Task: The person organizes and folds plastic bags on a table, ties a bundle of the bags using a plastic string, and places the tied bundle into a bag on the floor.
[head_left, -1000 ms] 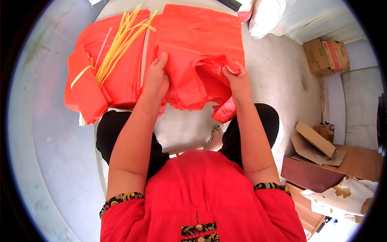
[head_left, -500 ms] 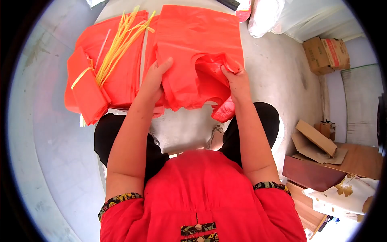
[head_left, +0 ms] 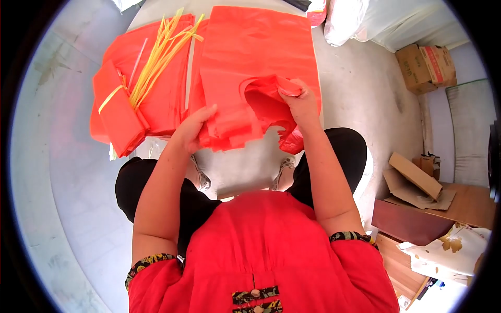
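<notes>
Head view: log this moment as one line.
left hand: holds red plastic by its near-left edge | right hand: pinches raised fold | yellow strips: on left red stack

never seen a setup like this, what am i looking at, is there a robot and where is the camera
There is no robot here: these are a person's two bare hands. Every picture comes from one camera worn on the head, looking forward and down, so you also see the person's arms and red top. On the pale table lies a pile of red sheets, with yellow strips and a folded red bundle on it. The right hand grips the rim of an opening in the red plastic, which looks like a bag. The left hand is at its near left edge, fingers mostly hidden.
</notes>
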{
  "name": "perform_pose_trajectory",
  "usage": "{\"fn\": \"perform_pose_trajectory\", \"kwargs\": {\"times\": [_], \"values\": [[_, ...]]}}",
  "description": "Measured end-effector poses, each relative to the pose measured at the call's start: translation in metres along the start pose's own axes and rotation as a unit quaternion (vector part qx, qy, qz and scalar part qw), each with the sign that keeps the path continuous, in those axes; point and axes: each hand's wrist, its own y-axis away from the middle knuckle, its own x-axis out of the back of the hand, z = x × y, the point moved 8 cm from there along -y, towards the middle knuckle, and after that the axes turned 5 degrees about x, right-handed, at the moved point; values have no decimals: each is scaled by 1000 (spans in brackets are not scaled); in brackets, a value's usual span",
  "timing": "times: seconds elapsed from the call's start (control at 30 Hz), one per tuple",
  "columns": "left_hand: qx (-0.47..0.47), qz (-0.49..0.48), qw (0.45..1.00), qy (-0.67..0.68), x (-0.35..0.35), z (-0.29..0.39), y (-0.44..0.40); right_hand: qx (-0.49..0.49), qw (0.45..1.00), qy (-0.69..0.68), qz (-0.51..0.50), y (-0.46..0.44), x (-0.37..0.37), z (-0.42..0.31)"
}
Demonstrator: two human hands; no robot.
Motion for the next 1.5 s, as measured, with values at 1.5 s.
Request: {"fn": "perform_pose_trajectory", "kwargs": {"times": [1.5], "values": [[-131,83,977,-144,21,-7,5,-59,979,-192,27,21,-12,18]]}}
